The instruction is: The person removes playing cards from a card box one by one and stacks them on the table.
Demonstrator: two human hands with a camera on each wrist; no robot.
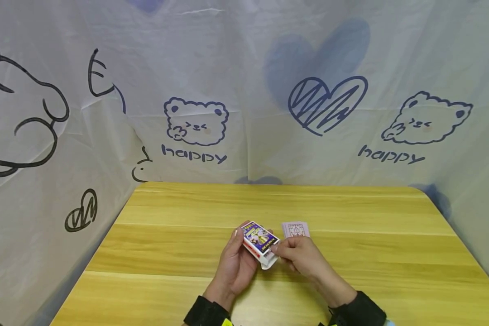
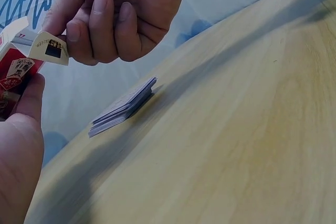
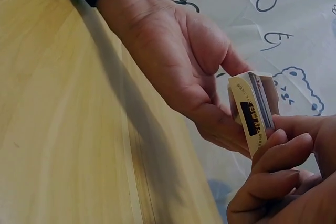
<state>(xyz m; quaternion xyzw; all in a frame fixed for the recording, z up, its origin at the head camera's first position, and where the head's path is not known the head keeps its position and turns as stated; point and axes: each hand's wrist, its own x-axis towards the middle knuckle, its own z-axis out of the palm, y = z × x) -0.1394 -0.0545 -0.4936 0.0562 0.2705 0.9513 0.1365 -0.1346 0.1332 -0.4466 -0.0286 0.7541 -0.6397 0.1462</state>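
Observation:
My left hand (image 1: 237,270) holds a playing card box (image 1: 260,237) with a purple and yellow picture on its face. It is tilted, with its open end toward my right hand (image 1: 307,259). A pale flap (image 3: 242,106) hangs out from that end, and grey-white card edges (image 3: 261,98) show inside the opening. With thumb and curled forefinger, my right hand pinches at the flap; cannot tell whether a card is caught there too. In the left wrist view, the box's red side (image 2: 20,72) faces the camera.
A stack of patterned playing cards (image 1: 296,229) lies on the wooden table (image 1: 167,244), just beyond my right hand. White cloth (image 1: 248,90) with drawn bears and hearts hangs behind the table and along its sides.

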